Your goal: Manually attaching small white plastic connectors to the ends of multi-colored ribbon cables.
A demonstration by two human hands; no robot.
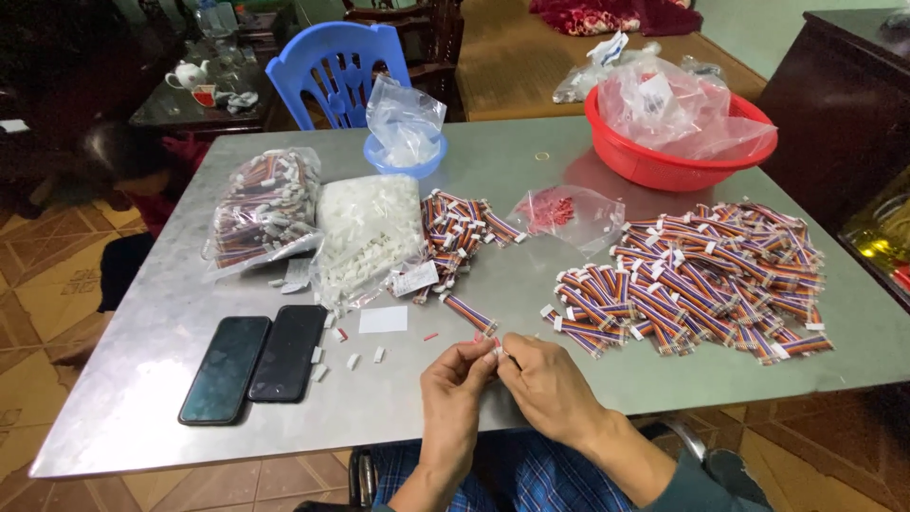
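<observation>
While both hands meet at the near edge of the metal table (531,156), the left hand (455,389) and the right hand (545,384) pinch a small striped wire piece (493,343) between their fingertips; thumbs and forefingers are closed on it, the other fingers loosely curled. The piece is held just above the tabletop, close to the person's body.

Surroundings:
- Right of the hands: a large loose heap of striped wire bundles (701,280), near the right hand but not touching it.
- Just beyond the hands: a single wire bundle (469,313) lies alone, with a smaller heap of bundles (460,232) farther back.
- Left of the hands: two dark phones (256,365) lie side by side, with small white connector pieces (353,360) scattered between them and the hands, beside a white paper slip (383,320).
- Centre left: a clear bag of white connectors (365,237) just beside a clear bag of wire bundles (261,209).
- Centre: a small clear bag of red parts (559,213).
- Far side: a red basin (664,166) holding clear bags, and a small blue bowl (403,161) with a crumpled bag.
- Behind the table: a blue plastic chair (332,71).

Nothing lies between the hands and the nearest heap
</observation>
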